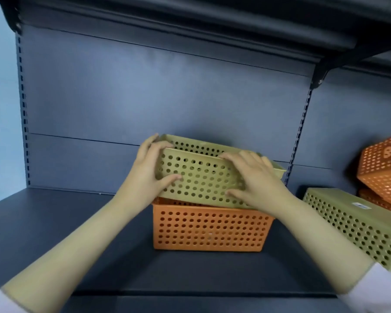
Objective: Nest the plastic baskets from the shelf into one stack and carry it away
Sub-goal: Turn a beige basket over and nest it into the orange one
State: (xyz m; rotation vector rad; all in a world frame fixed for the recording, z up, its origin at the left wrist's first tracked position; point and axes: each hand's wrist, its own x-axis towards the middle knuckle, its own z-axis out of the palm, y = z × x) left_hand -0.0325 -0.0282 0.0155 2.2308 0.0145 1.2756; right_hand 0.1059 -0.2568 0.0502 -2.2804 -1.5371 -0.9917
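Item: green basket [201, 177], tilted atop orange basket [210, 227], middle of shelf [54, 222]. My left hand [149, 170] and right hand [255, 179] clasp its near wall, fingers over the rim, thumbs outside, I judge to steer nesting.

Your right hand [255, 179] covers the right end of the tan basket [199, 177], near wall and rim alike. Some fingers of your left hand [148, 170] lie out of sight behind its left corner. The tan basket hides the inside of the orange basket [210, 229] beneath it, so you cannot tell how deep it sits. At right, the picture's edge cuts the upturned tan basket [352, 222] and the stacked orange baskets [384, 166]. The label [360, 205] is too small to read. The lower corners cut off the left sleeve [0, 301] and the right sleeve [379, 290].
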